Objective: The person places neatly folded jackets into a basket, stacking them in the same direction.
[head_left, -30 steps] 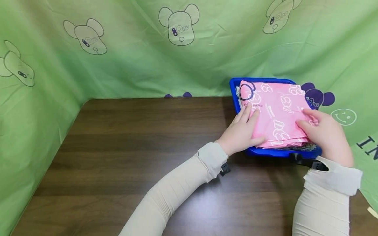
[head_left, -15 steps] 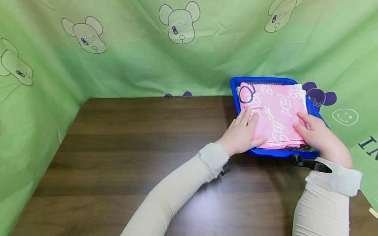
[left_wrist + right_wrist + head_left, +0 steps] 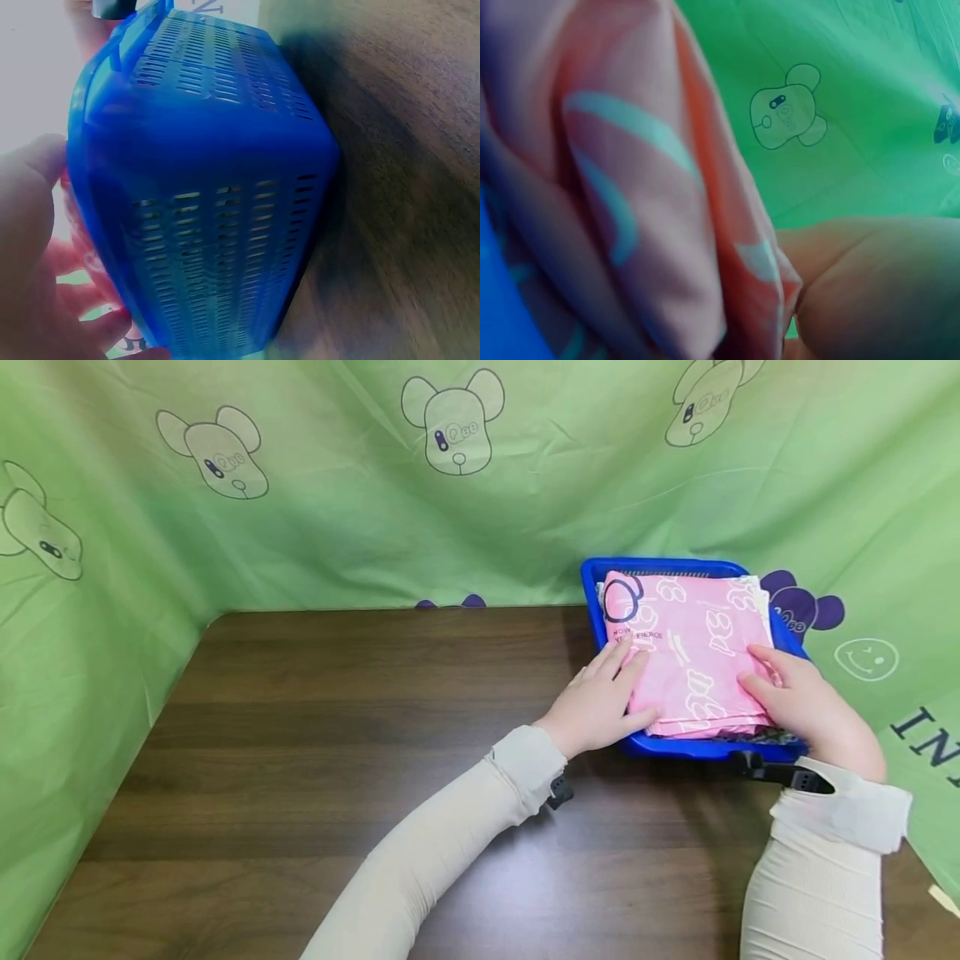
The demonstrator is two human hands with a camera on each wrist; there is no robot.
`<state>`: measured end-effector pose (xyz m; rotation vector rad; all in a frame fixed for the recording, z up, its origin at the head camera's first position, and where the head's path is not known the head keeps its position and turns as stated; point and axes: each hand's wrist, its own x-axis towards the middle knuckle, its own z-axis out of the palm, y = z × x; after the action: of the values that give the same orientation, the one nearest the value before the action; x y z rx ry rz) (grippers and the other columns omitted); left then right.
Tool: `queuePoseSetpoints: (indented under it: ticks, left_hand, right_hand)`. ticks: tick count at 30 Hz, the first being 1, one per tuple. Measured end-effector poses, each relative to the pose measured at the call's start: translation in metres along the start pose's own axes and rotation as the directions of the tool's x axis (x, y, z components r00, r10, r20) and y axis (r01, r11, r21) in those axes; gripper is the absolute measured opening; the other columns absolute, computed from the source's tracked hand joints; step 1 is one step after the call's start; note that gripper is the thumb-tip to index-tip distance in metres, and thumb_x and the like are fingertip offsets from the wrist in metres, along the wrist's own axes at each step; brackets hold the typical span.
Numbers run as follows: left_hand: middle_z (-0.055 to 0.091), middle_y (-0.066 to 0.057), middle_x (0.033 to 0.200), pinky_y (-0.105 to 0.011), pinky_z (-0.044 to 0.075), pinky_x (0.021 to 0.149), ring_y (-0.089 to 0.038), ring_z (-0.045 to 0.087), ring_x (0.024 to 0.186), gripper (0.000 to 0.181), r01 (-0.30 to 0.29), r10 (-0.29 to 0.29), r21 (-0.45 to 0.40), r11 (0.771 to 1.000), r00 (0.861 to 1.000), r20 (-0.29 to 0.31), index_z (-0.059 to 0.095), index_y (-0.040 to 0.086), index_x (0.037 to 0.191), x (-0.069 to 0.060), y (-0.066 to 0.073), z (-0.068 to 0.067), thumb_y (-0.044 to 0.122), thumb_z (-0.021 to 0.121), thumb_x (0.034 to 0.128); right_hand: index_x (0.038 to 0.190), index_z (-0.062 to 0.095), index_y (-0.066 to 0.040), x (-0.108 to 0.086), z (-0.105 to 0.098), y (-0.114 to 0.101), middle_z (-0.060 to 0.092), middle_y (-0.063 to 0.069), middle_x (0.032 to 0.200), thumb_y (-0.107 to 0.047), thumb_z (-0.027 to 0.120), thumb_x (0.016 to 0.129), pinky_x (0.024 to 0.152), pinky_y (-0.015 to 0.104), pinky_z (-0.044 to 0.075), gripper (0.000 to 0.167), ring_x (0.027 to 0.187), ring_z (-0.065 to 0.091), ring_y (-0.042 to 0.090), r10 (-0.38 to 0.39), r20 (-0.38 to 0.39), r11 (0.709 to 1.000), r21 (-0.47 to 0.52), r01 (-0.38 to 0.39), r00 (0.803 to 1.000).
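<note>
A folded pink cloth [image 3: 697, 635] with white outline prints lies on top in a blue plastic basket [image 3: 705, 749] at the right of the head view. My left hand [image 3: 596, 702] rests along its left side, fingers spread and fairly straight. On the right side, my right hand [image 3: 806, 706] touches the cloth with thumb and forefinger; its other fingers are hidden. A white layer [image 3: 762, 599] peeks out at the upper right, and a dark patterned fabric [image 3: 776, 737] shows beneath. The right wrist view shows the pink cloth's folded layers close up.
The basket stands on a dark wooden table [image 3: 337, 735] near its back edge. Its perforated wall [image 3: 217, 247] fills the left wrist view. Behind hangs a green curtain [image 3: 330, 527] printed with bear heads, and it also lines the left and right sides.
My right hand has shifted left, and the pink cloth's right edge has come inward with it. More basket rim and the white layer now show there. The left hand stays nearly in place.
</note>
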<state>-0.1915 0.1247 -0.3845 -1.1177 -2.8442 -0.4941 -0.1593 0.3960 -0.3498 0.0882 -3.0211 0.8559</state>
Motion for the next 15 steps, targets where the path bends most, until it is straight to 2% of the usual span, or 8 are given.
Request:
queuePoseSetpoints:
  ticks: [5, 10, 15]
  left_hand:
    - [0.034, -0.003, 0.163, -0.027, 0.018, 0.122, -0.020, 0.025, 0.152, 0.064, -0.018, 0.021, 0.051, 0.999, 0.998, -0.063, 0.041, 0.018, 0.157, -0.006, -0.006, -0.007, 0.052, 0.049, 0.1028]
    - [0.053, 0.003, 0.150, -0.032, 0.032, 0.118, -0.022, 0.035, 0.147, 0.048, -0.042, 0.052, 0.090, 0.995, 0.992, -0.112, 0.056, 0.021, 0.146, -0.015, -0.010, -0.012, 0.044, 0.051, 0.1037]
    - [0.062, 0.005, 0.138, -0.033, 0.041, 0.112, -0.020, 0.046, 0.139, 0.036, -0.070, 0.089, 0.113, 0.991, 0.982, -0.168, 0.064, 0.021, 0.136, -0.024, -0.019, -0.015, 0.033, 0.053, 0.1037]
  right_hand:
    - [0.151, 0.025, 0.014, 0.001, -0.004, -0.003, 0.028, 0.052, 0.141, -0.029, 0.043, 0.106, 0.104, 0.078, 0.021, 0.065, 0.130, 0.024, 0.070, 0.044, 0.021, 0.999, -0.031, -0.043, 0.999]
    - [0.152, 0.024, 0.013, -0.006, -0.007, -0.009, 0.028, 0.052, 0.140, -0.028, 0.043, 0.106, 0.100, 0.079, 0.024, 0.064, 0.128, 0.025, 0.070, 0.084, 0.033, 0.996, -0.034, -0.083, 0.996]
    - [0.153, 0.024, 0.011, -0.010, -0.007, -0.019, 0.028, 0.050, 0.142, -0.029, 0.043, 0.106, 0.098, 0.079, 0.026, 0.065, 0.128, 0.027, 0.068, 0.100, 0.020, 0.995, -0.003, -0.100, 0.995]
